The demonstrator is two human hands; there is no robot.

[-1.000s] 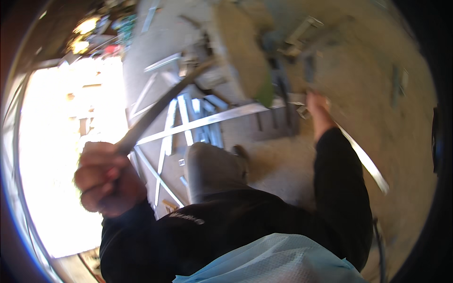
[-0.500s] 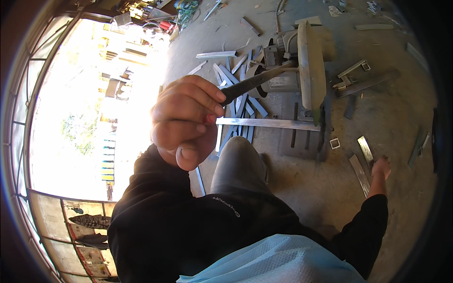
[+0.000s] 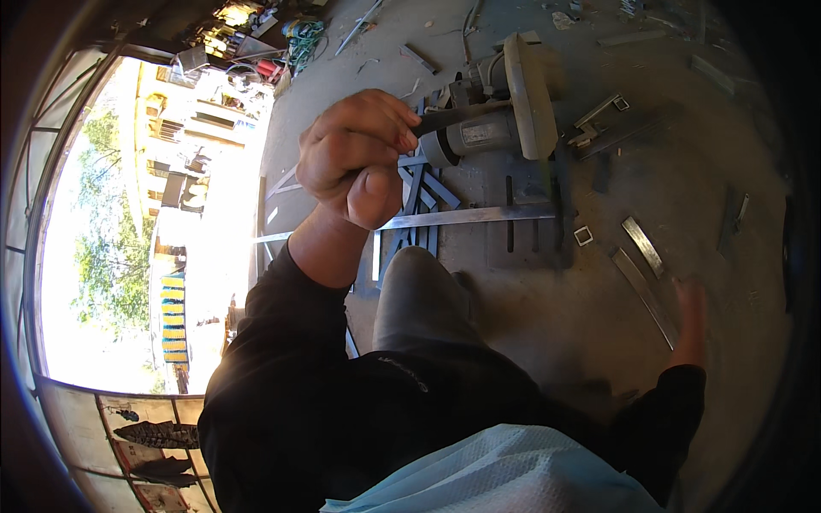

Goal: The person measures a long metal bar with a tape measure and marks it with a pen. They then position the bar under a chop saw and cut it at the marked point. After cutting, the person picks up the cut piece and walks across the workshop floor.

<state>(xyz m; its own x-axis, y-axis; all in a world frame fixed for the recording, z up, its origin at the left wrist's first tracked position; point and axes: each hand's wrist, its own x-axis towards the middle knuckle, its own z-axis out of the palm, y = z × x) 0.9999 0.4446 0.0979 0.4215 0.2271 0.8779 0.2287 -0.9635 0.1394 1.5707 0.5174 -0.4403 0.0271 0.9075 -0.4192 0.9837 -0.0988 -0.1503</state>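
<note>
My left hand (image 3: 357, 158) is closed round the dark handle (image 3: 453, 118) of a chop saw, thumb underneath. The saw's pale round guard (image 3: 528, 98) and grey motor (image 3: 483, 134) stand beyond it. A long silver metal bar (image 3: 470, 217) lies across the saw base, its right end by the guard; my left wrist hides part of it. Low on the right, my right hand (image 3: 691, 299) is smeared by motion, so its fingers cannot be read. Nearest to it lie a short bright metal piece (image 3: 643, 245) and a longer dull strip (image 3: 643, 295) on the floor.
A heap of metal bars (image 3: 419, 188) lies left of the saw base. A small square tube end (image 3: 583, 236) sits right of the base. Farther right is an angled metal frame (image 3: 599, 120). My left knee (image 3: 423, 291) is close to the long bar.
The view has shifted a little. My left hand has moved forward and down with the saw handle, and the guard sits lower. My right hand has come away from the short bright piece.
</note>
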